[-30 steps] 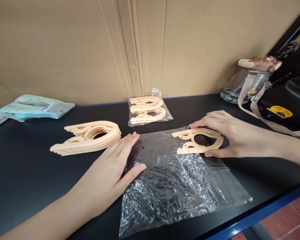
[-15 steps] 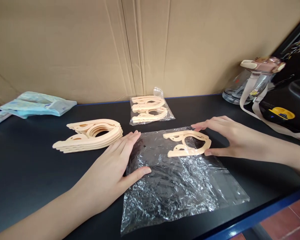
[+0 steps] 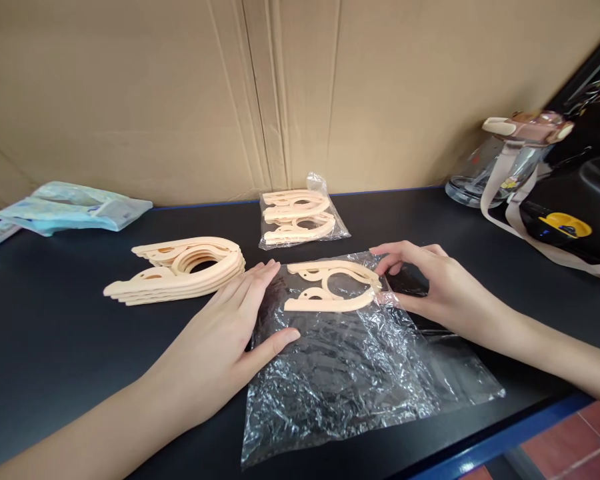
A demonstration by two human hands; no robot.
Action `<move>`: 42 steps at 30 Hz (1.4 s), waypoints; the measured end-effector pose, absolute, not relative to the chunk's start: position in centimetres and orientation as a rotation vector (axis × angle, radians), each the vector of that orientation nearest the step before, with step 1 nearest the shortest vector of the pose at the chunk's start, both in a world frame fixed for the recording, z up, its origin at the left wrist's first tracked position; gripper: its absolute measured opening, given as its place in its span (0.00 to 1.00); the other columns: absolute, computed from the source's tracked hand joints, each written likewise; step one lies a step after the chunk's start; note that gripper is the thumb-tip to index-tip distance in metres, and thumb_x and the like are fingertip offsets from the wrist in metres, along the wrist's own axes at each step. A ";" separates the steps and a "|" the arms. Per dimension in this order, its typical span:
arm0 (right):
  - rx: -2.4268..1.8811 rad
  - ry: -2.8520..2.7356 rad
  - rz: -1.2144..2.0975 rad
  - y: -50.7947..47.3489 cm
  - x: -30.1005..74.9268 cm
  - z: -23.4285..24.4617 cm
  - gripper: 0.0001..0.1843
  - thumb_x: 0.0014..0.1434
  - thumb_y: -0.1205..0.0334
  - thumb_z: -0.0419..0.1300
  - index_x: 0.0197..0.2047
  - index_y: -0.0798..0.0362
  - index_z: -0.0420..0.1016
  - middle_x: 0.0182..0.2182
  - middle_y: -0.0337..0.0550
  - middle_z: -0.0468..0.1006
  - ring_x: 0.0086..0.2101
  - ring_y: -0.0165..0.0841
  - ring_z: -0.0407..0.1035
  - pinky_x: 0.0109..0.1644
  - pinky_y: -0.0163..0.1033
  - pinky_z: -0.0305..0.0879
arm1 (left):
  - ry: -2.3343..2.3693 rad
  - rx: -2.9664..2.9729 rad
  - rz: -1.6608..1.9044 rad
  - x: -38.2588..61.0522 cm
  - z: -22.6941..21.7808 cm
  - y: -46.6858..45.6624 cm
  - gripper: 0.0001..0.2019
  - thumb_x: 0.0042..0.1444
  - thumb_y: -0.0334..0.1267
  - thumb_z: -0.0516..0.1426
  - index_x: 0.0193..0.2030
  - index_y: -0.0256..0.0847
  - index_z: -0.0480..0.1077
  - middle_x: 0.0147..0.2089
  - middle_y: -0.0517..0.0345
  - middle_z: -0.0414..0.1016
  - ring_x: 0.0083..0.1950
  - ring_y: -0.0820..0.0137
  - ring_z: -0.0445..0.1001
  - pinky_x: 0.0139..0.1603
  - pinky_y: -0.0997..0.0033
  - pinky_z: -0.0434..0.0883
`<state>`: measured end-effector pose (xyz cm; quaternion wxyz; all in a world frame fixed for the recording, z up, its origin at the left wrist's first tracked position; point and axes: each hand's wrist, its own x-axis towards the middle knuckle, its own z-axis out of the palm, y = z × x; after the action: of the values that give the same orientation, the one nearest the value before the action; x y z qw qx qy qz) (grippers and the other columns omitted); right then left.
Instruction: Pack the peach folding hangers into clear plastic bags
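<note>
Place: workshop-like | black tabletop (image 3: pixel 55 327) (blue-edged) | cardboard (image 3: pixel 145 100) behind | red floor tiles (image 3: pixel 563 443)

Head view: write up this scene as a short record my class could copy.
Left hand: flat across the bag's left edge
Right hand: curled at the hanger's rounded end
Hanger: single, apparently inside the bag
Bag: clear, crinkled, flat on the table
Stack: several like hangers, left of the bag
Behind the bag: packet of hangers, near the cardboard
Far right: bottle with strap

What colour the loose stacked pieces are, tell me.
The stacked pieces are pale peach, showing best in the head view.
</note>
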<state>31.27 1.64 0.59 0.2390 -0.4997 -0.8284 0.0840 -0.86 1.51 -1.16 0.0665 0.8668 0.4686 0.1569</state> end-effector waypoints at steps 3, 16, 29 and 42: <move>-1.376 -2.218 0.328 1.5 30.7 0.6 0.16 0.62 0.52 0.63 0.51 0.44 0.70 0.47 0.42 0.82 0.46 0.43 0.76 0.55 0.53 0.63 | 1.412 2.612 0.456 -0.9 -1.2 1.6 0.37 0.66 0.61 0.49 0.74 0.43 0.49 0.74 0.49 0.60 0.74 0.52 0.59 0.71 0.48 0.63; -1.279 -1.992 0.790 3.7 30.4 0.7 0.26 0.55 0.48 0.69 0.54 0.48 0.70 0.36 0.40 0.83 0.36 0.37 0.74 0.47 0.48 0.72 | 1.426 2.559 0.487 -0.2 -0.4 1.0 0.35 0.67 0.61 0.48 0.74 0.46 0.50 0.75 0.50 0.59 0.75 0.53 0.56 0.72 0.47 0.61; -1.270 -1.965 0.758 3.3 30.0 0.5 0.23 0.56 0.51 0.69 0.51 0.48 0.70 0.33 0.39 0.82 0.35 0.37 0.74 0.45 0.46 0.71 | 1.348 2.582 0.579 -0.5 -0.7 1.9 0.31 0.67 0.57 0.50 0.71 0.46 0.52 0.66 0.49 0.67 0.66 0.53 0.68 0.65 0.49 0.69; -1.259 -1.935 0.807 2.7 30.0 0.8 0.23 0.57 0.52 0.68 0.52 0.50 0.70 0.34 0.40 0.85 0.37 0.36 0.79 0.49 0.44 0.73 | 1.309 2.586 0.595 -0.9 -1.1 1.9 0.29 0.68 0.55 0.50 0.71 0.45 0.53 0.68 0.50 0.66 0.69 0.53 0.64 0.68 0.48 0.66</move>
<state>30.00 2.75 0.76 0.3410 -0.4838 -0.7440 0.3101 -0.88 1.94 -1.12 0.0912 0.8704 0.4406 0.2001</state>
